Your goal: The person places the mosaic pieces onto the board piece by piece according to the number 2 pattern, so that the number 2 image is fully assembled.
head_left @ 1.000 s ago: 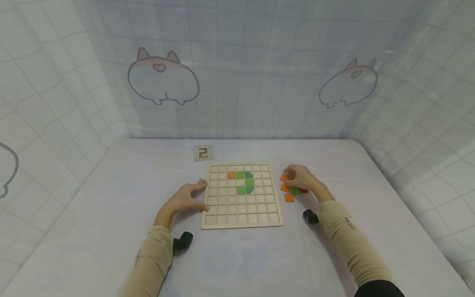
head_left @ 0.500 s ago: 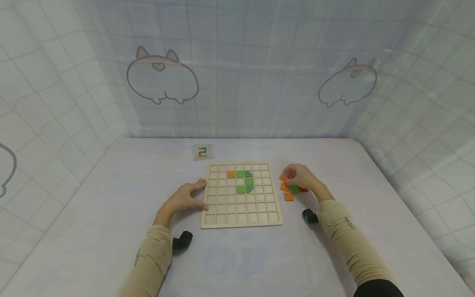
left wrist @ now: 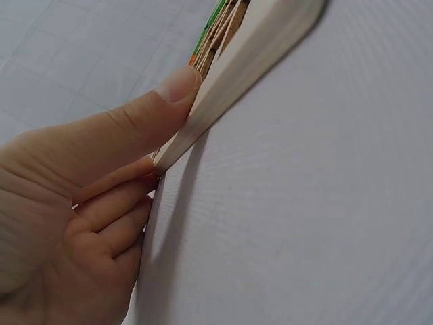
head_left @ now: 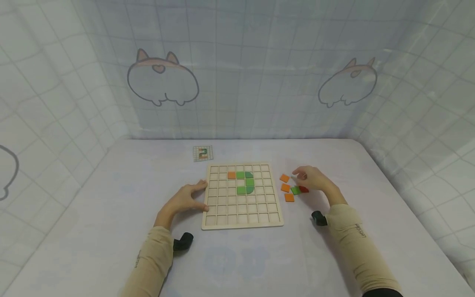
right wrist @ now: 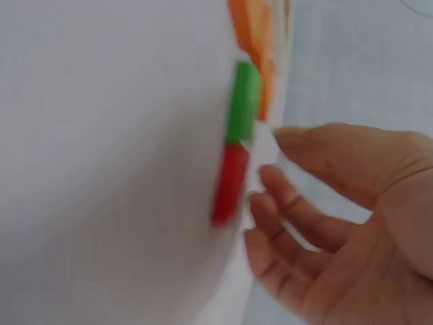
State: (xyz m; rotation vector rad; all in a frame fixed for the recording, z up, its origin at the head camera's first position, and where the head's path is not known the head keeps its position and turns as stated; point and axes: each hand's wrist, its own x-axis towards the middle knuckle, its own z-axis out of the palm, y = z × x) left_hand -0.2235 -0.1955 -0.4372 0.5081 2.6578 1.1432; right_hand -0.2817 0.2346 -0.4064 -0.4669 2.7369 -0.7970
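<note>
A square wooden grid board [head_left: 222,210] lies mid-table, carrying an orange tile [head_left: 231,175], several green square tiles [head_left: 241,190] and rounded green pieces [head_left: 250,189]. My left hand [head_left: 182,199] rests at its left edge, thumb and index finger spread. In the left wrist view the thumb [left wrist: 122,128] touches the board's rim [left wrist: 223,81]. My right hand [head_left: 311,178] hovers over the loose tiles to the right, thumb and fingers apart, holding nothing. Near it lie three orange tiles [head_left: 285,188], a green tile [head_left: 295,190] and a red piece [head_left: 304,189], partly covered in the head view.
A small patterned card [head_left: 203,153] showing a figure like a 2 lies behind the board's left corner. Black wrist devices [head_left: 183,241] sit under both forearms. A white cloth covers the table [head_left: 245,260], and a grid-patterned curtain [head_left: 252,82] hangs behind it.
My right hand has drawn back to the right from the farthest orange tile, its fingers parting, leaving that tile on the table in plain view. My left hand has stayed at the board's edge.
</note>
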